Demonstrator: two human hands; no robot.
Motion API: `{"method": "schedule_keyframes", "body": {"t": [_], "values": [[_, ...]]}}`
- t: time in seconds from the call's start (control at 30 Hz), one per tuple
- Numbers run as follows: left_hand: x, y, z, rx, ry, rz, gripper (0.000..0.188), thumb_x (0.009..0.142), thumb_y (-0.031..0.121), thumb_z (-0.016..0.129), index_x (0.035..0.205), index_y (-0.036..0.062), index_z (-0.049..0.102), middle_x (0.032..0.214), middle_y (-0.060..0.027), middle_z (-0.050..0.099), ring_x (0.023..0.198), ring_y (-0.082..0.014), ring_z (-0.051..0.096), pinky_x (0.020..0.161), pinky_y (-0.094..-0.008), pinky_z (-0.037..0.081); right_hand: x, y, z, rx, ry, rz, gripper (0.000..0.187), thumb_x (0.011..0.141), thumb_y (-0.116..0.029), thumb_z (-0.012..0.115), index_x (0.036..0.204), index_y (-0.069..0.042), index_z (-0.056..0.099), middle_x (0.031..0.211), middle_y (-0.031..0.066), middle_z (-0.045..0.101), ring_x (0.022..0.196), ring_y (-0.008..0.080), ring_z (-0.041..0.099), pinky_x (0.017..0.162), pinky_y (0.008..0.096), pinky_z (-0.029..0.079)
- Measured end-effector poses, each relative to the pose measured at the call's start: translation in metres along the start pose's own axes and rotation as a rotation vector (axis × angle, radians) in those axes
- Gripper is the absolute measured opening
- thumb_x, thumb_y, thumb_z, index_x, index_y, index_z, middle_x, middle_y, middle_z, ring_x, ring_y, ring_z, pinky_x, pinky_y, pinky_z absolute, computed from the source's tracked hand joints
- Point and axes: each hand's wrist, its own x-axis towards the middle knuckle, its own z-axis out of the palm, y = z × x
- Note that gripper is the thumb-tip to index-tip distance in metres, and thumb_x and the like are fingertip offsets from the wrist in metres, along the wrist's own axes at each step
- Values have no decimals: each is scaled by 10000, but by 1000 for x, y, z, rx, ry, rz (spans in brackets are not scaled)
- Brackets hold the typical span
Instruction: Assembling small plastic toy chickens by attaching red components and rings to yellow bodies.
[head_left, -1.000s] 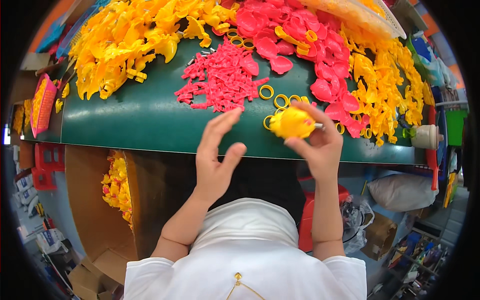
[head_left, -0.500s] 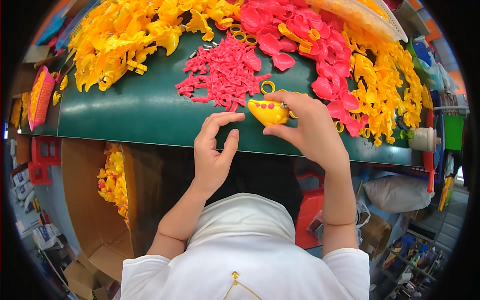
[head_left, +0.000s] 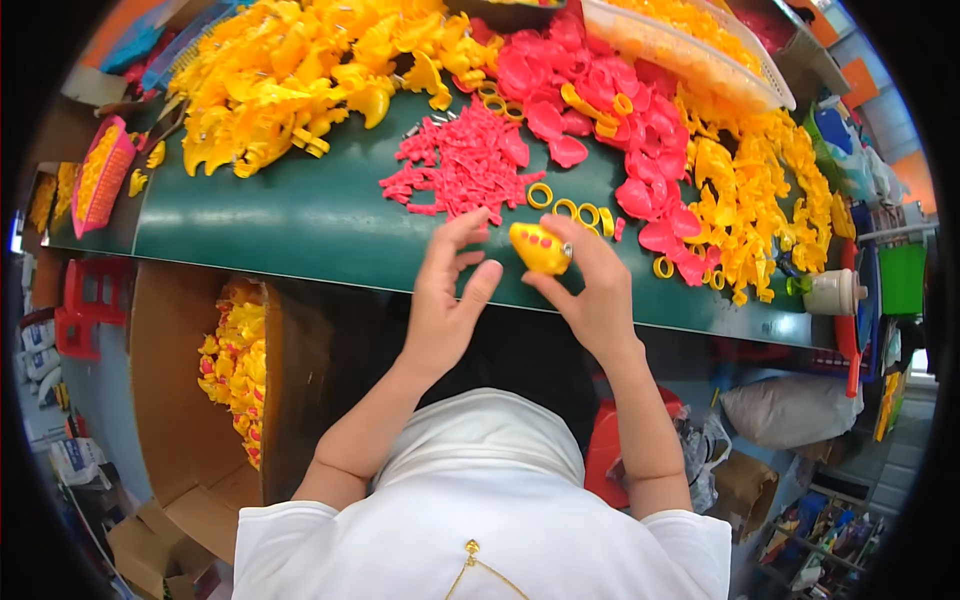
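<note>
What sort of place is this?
Probably a small assembly workshop: heaped yellow parts and pink parts cover much of a green worktable, a cardboard box holds many yellow-and-pink pieces, and the right hand grips a yellow piece.

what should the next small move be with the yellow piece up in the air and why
Probably bring the left hand slightly rightward to steady the yellow piece: the right hand alone grips it, while the left is close by, its thumb and fingers parted with nothing visible between them.
</note>
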Motion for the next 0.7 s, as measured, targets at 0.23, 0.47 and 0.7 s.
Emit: {"method": "schedule_keyframes", "body": {"t": [0.23, 0.47, 0.7], "values": [[-24, 13, -52, -23, 132, -31, 247, 988, 144, 521, 1182, -6, 547, 1220, -111, 606, 1090, -167, 583, 938, -310, 467, -8, -44, 28, 573, -152, 219, 661, 760, -66, 776, 1356, -72, 492, 1307, 117, 544, 1062, 224, 619, 894, 335, 515], [-42, 89, -213, 1415, 269, -477, 288, 886, 235, 652, 1105, 59, 589, 962, -169, 676, 917, -315, 653, 782, -395, 506, 91, 38, 5, -254, -20, 16, 163, 860, -151, 656, 966, -29, 681, 857, 122, 651, 857, 275, 606, 777, 376, 481], [-30, 69, -207, 1471, 382, -192, 241, 853, 128, 662, 1079, 45, 639, 973, -177, 671, 888, -349, 633, 799, -414, 495, 113, 29, 12, -272, -118, -33, 114, 840, -136, 666, 894, -38, 686, 832, 104, 648, 850, 286, 589, 766, 390, 468]]}}
